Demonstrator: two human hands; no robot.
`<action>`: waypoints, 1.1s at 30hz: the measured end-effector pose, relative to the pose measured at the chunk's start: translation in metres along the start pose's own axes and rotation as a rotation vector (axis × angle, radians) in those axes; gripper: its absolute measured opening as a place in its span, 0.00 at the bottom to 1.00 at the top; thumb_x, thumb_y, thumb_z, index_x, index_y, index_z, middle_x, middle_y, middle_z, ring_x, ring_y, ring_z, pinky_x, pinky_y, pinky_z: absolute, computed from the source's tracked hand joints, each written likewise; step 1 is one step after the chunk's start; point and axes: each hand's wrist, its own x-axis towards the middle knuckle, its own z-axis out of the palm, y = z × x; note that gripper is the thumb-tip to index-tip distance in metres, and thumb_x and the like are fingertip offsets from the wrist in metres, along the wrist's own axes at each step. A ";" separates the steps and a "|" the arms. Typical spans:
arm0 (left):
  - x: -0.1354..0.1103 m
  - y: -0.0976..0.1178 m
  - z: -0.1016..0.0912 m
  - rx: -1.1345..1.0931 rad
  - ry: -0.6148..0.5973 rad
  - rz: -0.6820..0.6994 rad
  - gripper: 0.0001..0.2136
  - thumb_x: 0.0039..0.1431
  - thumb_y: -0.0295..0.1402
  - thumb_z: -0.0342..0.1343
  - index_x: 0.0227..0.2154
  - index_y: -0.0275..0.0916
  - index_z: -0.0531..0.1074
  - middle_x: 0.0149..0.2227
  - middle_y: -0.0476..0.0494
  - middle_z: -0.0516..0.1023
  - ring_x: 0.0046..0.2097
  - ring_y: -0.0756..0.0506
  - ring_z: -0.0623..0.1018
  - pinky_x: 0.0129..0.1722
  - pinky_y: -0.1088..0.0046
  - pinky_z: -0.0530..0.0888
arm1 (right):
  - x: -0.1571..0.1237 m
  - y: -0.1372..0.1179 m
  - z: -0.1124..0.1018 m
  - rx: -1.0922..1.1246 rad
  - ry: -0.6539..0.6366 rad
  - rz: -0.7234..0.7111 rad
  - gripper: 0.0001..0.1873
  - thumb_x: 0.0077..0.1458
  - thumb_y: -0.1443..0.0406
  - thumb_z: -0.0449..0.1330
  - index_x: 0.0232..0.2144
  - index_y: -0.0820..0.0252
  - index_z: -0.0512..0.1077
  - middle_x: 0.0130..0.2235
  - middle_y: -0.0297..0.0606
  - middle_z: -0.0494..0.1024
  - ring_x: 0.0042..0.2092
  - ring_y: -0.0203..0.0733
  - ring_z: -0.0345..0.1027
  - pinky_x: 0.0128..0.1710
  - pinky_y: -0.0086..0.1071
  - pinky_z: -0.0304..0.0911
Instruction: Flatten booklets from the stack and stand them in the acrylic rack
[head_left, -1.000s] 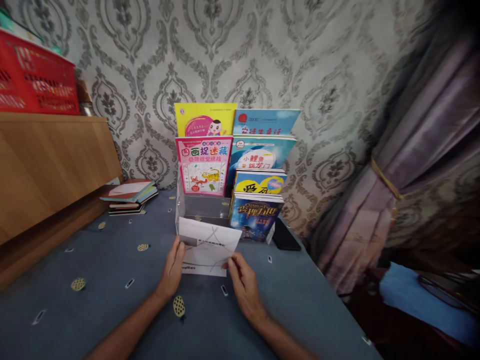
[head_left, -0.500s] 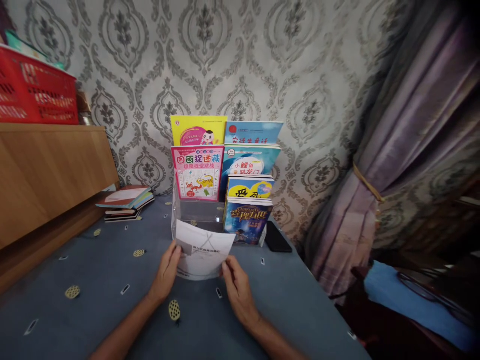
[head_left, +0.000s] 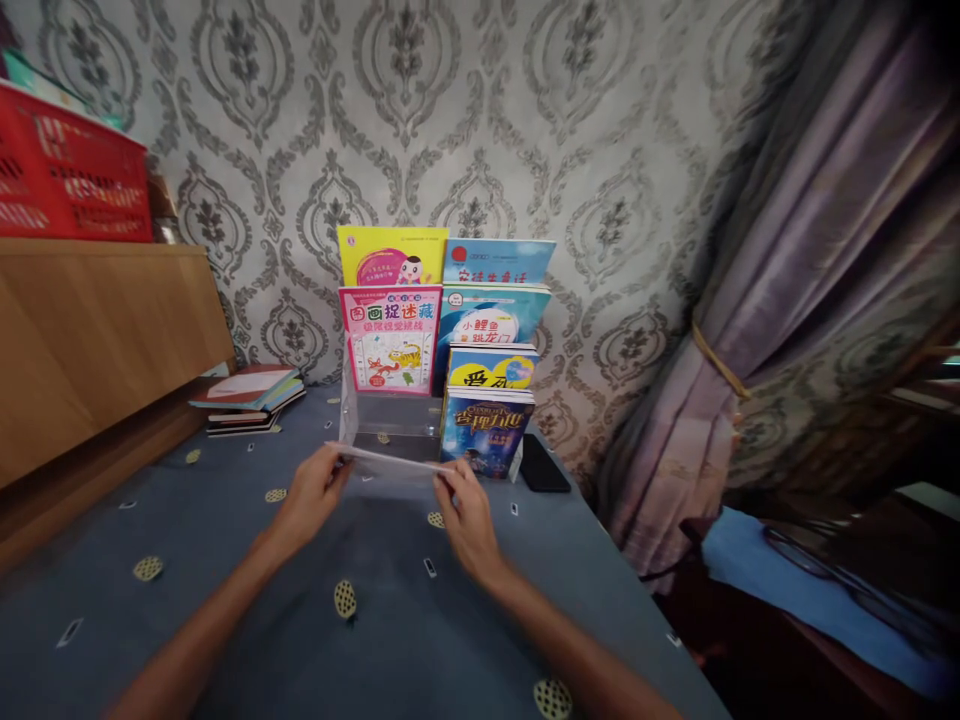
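Between my hands a white printed sheet of paper (head_left: 394,464) is held nearly edge-on, so its print is hidden and it looks slightly blurred. My left hand (head_left: 310,492) pinches its left end. Closed on the right end is my right hand (head_left: 469,515). Just behind the paper stands a clear tiered book rack (head_left: 386,414). On its left side are a pink picture book (head_left: 392,345) and, above, a yellow book (head_left: 394,252). The right side holds a blue book (head_left: 501,258), a teal book (head_left: 495,312), a yellow-and-blue book (head_left: 491,368) and a dark blue book (head_left: 484,432).
A black phone-like slab (head_left: 544,464) lies right of the rack. Left of it, several stacked books (head_left: 251,395) lie near a wooden cabinet (head_left: 105,340) with a red basket (head_left: 75,175) on top. A purple curtain (head_left: 675,450) hangs at the right. Patterned cloth (head_left: 247,620) covers the table.
Both hands have moved up and away from me toward the rack. The paper has tilted from showing its printed face to nearly edge-on. The view has shifted slightly.
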 end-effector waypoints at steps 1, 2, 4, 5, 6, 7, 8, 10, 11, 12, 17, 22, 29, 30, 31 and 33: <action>0.009 0.003 -0.002 0.027 0.022 0.033 0.07 0.55 0.40 0.57 0.31 0.44 0.74 0.32 0.45 0.78 0.36 0.42 0.75 0.39 0.69 0.70 | 0.011 -0.002 -0.002 -0.018 0.007 -0.022 0.14 0.66 0.63 0.49 0.32 0.56 0.71 0.36 0.38 0.70 0.40 0.43 0.67 0.43 0.34 0.64; 0.019 0.006 -0.003 0.060 0.046 0.072 0.07 0.56 0.39 0.55 0.32 0.43 0.74 0.32 0.46 0.78 0.35 0.43 0.75 0.39 0.69 0.70 | 0.023 -0.004 -0.004 -0.042 0.027 -0.041 0.14 0.66 0.64 0.49 0.31 0.56 0.71 0.35 0.38 0.70 0.39 0.43 0.66 0.42 0.34 0.64; 0.041 0.014 -0.008 0.109 0.094 0.161 0.07 0.58 0.38 0.53 0.33 0.42 0.73 0.32 0.46 0.78 0.35 0.44 0.75 0.39 0.69 0.71 | 0.050 -0.010 -0.008 -0.072 0.076 -0.102 0.12 0.65 0.64 0.50 0.34 0.56 0.72 0.34 0.37 0.70 0.39 0.44 0.65 0.41 0.34 0.64; 0.052 0.020 -0.010 0.115 0.120 0.212 0.08 0.59 0.38 0.52 0.35 0.41 0.73 0.33 0.45 0.77 0.35 0.44 0.75 0.39 0.70 0.71 | 0.064 -0.014 -0.011 -0.077 0.099 -0.141 0.12 0.65 0.64 0.50 0.36 0.56 0.73 0.36 0.38 0.71 0.40 0.44 0.66 0.42 0.35 0.64; 0.064 0.026 -0.013 0.102 0.145 0.266 0.09 0.61 0.38 0.51 0.36 0.40 0.73 0.34 0.45 0.78 0.36 0.44 0.75 0.40 0.70 0.71 | 0.079 -0.018 -0.014 -0.082 0.122 -0.180 0.11 0.65 0.65 0.50 0.39 0.56 0.73 0.38 0.39 0.72 0.41 0.44 0.66 0.44 0.36 0.64; 0.075 0.031 -0.015 0.078 0.159 0.319 0.10 0.63 0.38 0.50 0.37 0.40 0.73 0.36 0.44 0.78 0.38 0.44 0.76 0.41 0.70 0.72 | 0.093 -0.022 -0.017 -0.086 0.140 -0.217 0.12 0.65 0.65 0.50 0.41 0.55 0.73 0.39 0.40 0.73 0.42 0.45 0.67 0.45 0.36 0.64; 0.086 0.037 -0.017 0.070 0.182 0.362 0.10 0.64 0.38 0.49 0.39 0.39 0.73 0.38 0.44 0.78 0.40 0.45 0.76 0.43 0.70 0.71 | 0.107 -0.026 -0.019 -0.088 0.159 -0.255 0.12 0.66 0.65 0.50 0.43 0.55 0.73 0.40 0.40 0.74 0.44 0.45 0.67 0.46 0.37 0.64; 0.104 0.045 -0.020 0.073 0.248 0.418 0.10 0.65 0.37 0.49 0.40 0.38 0.72 0.39 0.43 0.78 0.41 0.45 0.76 0.44 0.69 0.71 | 0.130 -0.030 -0.022 -0.090 0.184 -0.315 0.13 0.67 0.64 0.49 0.46 0.56 0.73 0.43 0.42 0.75 0.47 0.46 0.68 0.50 0.39 0.64; 0.112 0.047 -0.021 0.083 0.269 0.438 0.11 0.65 0.37 0.49 0.40 0.38 0.72 0.39 0.43 0.78 0.41 0.45 0.76 0.44 0.69 0.71 | 0.140 -0.030 -0.022 -0.098 0.190 -0.336 0.14 0.67 0.63 0.48 0.47 0.57 0.72 0.44 0.43 0.75 0.48 0.46 0.68 0.51 0.40 0.63; 0.119 0.048 -0.021 0.094 0.283 0.451 0.11 0.65 0.37 0.49 0.41 0.37 0.72 0.39 0.43 0.78 0.41 0.44 0.76 0.44 0.69 0.71 | 0.148 -0.030 -0.021 -0.112 0.195 -0.341 0.15 0.67 0.63 0.48 0.49 0.58 0.72 0.45 0.43 0.75 0.49 0.46 0.68 0.53 0.41 0.63; 0.140 0.031 -0.016 0.166 0.280 0.425 0.09 0.65 0.35 0.48 0.38 0.38 0.72 0.38 0.43 0.78 0.40 0.44 0.75 0.44 0.69 0.70 | 0.168 -0.013 -0.009 -0.134 0.157 -0.268 0.20 0.67 0.60 0.47 0.55 0.60 0.69 0.50 0.47 0.75 0.53 0.48 0.67 0.57 0.45 0.61; 0.154 0.006 -0.010 0.227 0.274 0.331 0.07 0.63 0.33 0.51 0.28 0.40 0.67 0.29 0.47 0.73 0.34 0.45 0.72 0.39 0.70 0.68 | 0.170 0.000 0.000 -0.103 0.085 -0.208 0.24 0.68 0.57 0.45 0.60 0.61 0.65 0.53 0.49 0.76 0.54 0.49 0.67 0.58 0.46 0.61; 0.168 -0.006 -0.004 0.455 0.163 0.243 0.08 0.65 0.33 0.46 0.32 0.40 0.67 0.31 0.44 0.75 0.35 0.43 0.74 0.39 0.69 0.69 | 0.162 0.007 0.005 -0.079 0.042 -0.126 0.33 0.65 0.57 0.48 0.68 0.67 0.51 0.64 0.56 0.64 0.63 0.53 0.63 0.63 0.50 0.58; 0.170 -0.007 -0.003 0.468 0.156 0.237 0.07 0.64 0.33 0.46 0.32 0.41 0.67 0.31 0.45 0.76 0.35 0.43 0.75 0.39 0.69 0.69 | 0.159 0.006 0.006 -0.075 0.042 -0.136 0.34 0.65 0.58 0.48 0.69 0.67 0.49 0.65 0.56 0.62 0.63 0.53 0.62 0.64 0.50 0.57; 0.171 -0.008 -0.002 0.476 0.152 0.232 0.07 0.64 0.33 0.46 0.33 0.41 0.68 0.32 0.45 0.76 0.36 0.43 0.75 0.40 0.69 0.69 | 0.155 0.006 0.007 -0.073 0.042 -0.152 0.34 0.65 0.58 0.48 0.69 0.66 0.47 0.66 0.56 0.61 0.64 0.53 0.62 0.64 0.50 0.57; 0.172 -0.009 0.000 0.500 0.143 0.213 0.07 0.64 0.33 0.46 0.35 0.41 0.69 0.32 0.44 0.77 0.38 0.43 0.76 0.41 0.68 0.70 | 0.149 0.005 0.007 -0.076 0.038 -0.185 0.34 0.66 0.60 0.47 0.70 0.63 0.47 0.67 0.54 0.61 0.64 0.51 0.62 0.64 0.50 0.58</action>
